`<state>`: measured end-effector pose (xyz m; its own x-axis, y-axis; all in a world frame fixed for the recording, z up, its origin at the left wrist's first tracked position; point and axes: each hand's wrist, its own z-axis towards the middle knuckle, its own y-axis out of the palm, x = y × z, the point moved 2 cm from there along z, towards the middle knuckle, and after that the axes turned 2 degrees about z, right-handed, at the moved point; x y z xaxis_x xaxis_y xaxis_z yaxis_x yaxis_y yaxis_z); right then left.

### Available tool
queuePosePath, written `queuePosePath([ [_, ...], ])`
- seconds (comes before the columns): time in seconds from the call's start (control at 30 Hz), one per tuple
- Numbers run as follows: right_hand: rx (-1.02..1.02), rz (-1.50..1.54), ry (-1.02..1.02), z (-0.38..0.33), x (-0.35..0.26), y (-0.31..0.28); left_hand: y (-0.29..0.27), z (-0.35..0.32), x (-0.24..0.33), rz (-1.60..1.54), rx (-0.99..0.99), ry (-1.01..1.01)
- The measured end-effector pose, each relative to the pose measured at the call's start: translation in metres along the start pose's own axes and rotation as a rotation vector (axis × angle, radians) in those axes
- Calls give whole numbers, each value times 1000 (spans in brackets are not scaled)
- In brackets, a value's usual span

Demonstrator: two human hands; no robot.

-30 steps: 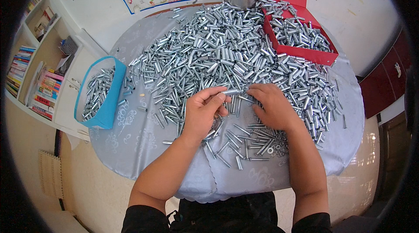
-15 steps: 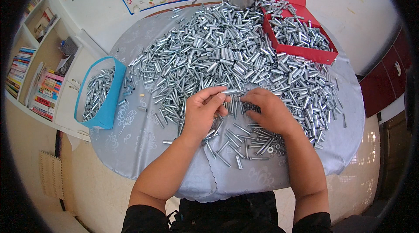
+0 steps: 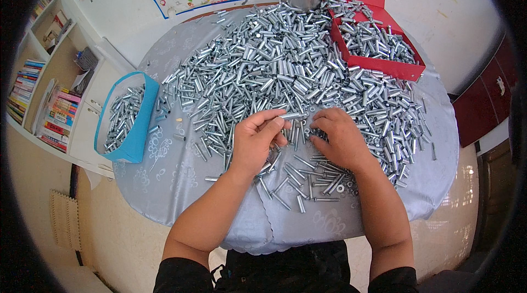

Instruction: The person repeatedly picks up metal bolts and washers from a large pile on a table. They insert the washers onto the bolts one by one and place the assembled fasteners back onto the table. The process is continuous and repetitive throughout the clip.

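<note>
The left hand [image 3: 257, 138] pinches a metal tube [image 3: 294, 116] between thumb and closed fingers [image 3: 279, 122], its free end jutting past the fingertips toward the right hand, above the middle of the tabletop [image 3: 192, 194]. The right hand [image 3: 343, 138] hangs just beside that end, apart from it, fingers curled and slightly parted from the thumb; whether they hold anything I cannot tell. Loose bolts [image 3: 296, 175] lie below the hands toward the tabletop's near edge, the pile [image 3: 263, 57] spreads to its far edge, and a blue box [image 3: 132, 149] stands at its left edge.
</note>
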<state>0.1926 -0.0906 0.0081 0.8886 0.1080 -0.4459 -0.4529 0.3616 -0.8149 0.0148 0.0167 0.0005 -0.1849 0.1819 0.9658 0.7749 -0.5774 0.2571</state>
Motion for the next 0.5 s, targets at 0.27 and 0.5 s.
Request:
queuePosePath([
  [0.27, 82, 195, 99, 3, -2, -8, 0, -1, 1, 15, 1, -5],
  [0.5, 281, 718, 424, 1, 7, -1, 2, -1, 2, 45, -22, 1],
])
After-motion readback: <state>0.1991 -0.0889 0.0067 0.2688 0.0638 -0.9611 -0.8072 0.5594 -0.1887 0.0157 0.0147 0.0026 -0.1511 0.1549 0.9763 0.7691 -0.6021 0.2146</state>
